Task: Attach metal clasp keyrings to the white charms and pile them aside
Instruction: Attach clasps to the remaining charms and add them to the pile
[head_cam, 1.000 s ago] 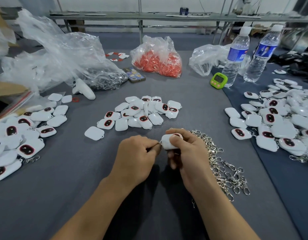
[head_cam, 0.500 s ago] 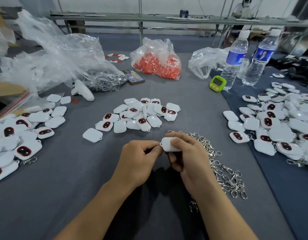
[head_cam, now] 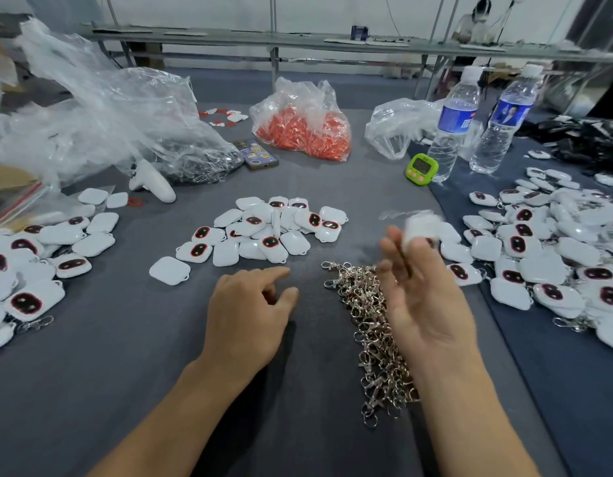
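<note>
White rounded plastic charm (head_cam: 420, 230) is blurring at the spread fingers of your right hand (head_cam: 425, 304), beside the clasped pile (head_cam: 545, 249); your left hand (head_cam: 246, 315) is hanging loose, empty. Many bare central charms (head_cam: 263, 232) and silver metal clasps (head_cam: 370, 325) are waiting.

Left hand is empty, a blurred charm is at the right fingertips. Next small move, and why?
Probably reach the left hand forward to take a charm from the centre pile. It is open and empty, fingers pointing that way, while the open right hand hangs over the clasp heap with the blurred charm at its fingertips, near the right pile.
</note>
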A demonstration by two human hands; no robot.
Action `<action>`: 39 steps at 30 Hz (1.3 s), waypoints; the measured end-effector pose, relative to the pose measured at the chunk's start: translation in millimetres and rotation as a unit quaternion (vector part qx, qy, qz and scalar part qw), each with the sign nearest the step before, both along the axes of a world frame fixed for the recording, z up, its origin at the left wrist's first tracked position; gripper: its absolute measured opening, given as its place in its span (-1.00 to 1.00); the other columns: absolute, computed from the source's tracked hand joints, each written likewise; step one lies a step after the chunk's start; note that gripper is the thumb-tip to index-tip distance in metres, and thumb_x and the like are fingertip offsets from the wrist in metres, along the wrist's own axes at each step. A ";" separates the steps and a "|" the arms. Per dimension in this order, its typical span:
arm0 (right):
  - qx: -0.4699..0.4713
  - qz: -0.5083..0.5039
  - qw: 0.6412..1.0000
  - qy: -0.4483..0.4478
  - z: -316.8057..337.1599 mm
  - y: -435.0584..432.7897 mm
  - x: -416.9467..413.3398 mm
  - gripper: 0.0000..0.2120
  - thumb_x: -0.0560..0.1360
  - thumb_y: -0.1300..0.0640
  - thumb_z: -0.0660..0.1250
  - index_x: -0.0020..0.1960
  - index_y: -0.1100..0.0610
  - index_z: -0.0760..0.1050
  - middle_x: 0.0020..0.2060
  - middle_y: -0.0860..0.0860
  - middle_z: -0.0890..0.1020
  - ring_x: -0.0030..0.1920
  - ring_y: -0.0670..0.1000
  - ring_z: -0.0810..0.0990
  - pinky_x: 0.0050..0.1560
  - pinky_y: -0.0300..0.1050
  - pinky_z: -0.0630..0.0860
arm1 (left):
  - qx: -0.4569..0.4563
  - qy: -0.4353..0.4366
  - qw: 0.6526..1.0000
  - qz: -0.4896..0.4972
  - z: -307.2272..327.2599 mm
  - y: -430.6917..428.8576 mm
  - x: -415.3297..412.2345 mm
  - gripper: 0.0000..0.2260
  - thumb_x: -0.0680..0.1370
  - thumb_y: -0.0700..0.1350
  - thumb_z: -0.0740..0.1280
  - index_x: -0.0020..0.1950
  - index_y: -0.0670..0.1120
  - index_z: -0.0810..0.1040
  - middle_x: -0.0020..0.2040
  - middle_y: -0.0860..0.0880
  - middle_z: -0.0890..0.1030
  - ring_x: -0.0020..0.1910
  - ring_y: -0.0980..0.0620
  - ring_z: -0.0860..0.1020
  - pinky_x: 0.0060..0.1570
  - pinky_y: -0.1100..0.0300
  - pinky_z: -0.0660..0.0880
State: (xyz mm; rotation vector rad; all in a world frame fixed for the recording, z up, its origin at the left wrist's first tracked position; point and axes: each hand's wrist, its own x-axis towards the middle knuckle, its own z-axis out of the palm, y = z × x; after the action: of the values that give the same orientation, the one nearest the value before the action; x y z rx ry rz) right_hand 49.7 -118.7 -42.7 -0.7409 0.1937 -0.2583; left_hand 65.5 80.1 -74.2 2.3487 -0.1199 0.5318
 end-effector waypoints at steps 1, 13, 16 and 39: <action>0.060 -0.021 0.998 -0.005 -1.0 -5.6 0.5 -0.64 0.43 0.18 0.47 0.22 0.14 0.62 0.07 0.06 0.74 -0.01 -0.04 0.73 -0.08 -0.19 0.65 | 0.008 0.008 1.000 -0.003 0.0 -0.5 0.5 -0.75 0.49 0.04 0.49 0.17 0.11 0.70 -0.31 0.14 0.55 -0.18 0.05 0.45 -0.05 0.17 0.31; -0.804 0.020 0.585 0.109 -25.5 32.8 6.9 -0.62 0.55 -0.03 0.33 0.37 -0.09 0.51 0.28 -0.14 0.56 0.35 0.01 0.43 0.42 -0.02 0.27 | 0.064 0.050 0.996 -0.041 -1.3 -0.2 7.8 -0.88 0.49 0.01 0.45 0.01 0.14 0.70 -0.23 0.18 0.58 -0.15 0.11 0.50 -0.07 0.17 0.42; -0.787 -0.008 0.607 0.110 -23.0 30.4 7.3 -0.88 0.51 0.01 0.40 0.05 -0.05 0.62 -0.04 -0.10 0.65 0.10 0.07 0.55 0.21 -0.03 0.40 | 0.051 0.075 0.995 -0.050 0.0 1.6 9.1 -0.87 0.49 0.01 0.45 0.02 0.16 0.70 -0.24 0.18 0.56 -0.16 0.14 0.50 -0.08 0.18 0.44; -0.678 -0.024 0.734 0.027 -5.5 76.3 26.1 -0.69 0.54 0.28 0.29 0.08 -0.01 0.71 -0.08 -0.14 0.73 -0.06 -0.14 0.58 -0.07 -0.46 0.39 | -0.027 0.109 0.994 0.004 10.0 15.1 1.9 -0.81 0.53 -0.03 0.36 0.06 0.14 0.73 -0.03 0.17 0.73 -0.04 0.14 0.65 0.07 0.11 0.58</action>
State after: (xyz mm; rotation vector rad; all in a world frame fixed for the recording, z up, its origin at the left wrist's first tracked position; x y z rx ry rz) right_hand 75.8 -42.3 -48.2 -2.2241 0.0447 -0.4214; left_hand 67.4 95.2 -64.2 2.3385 0.0049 0.2753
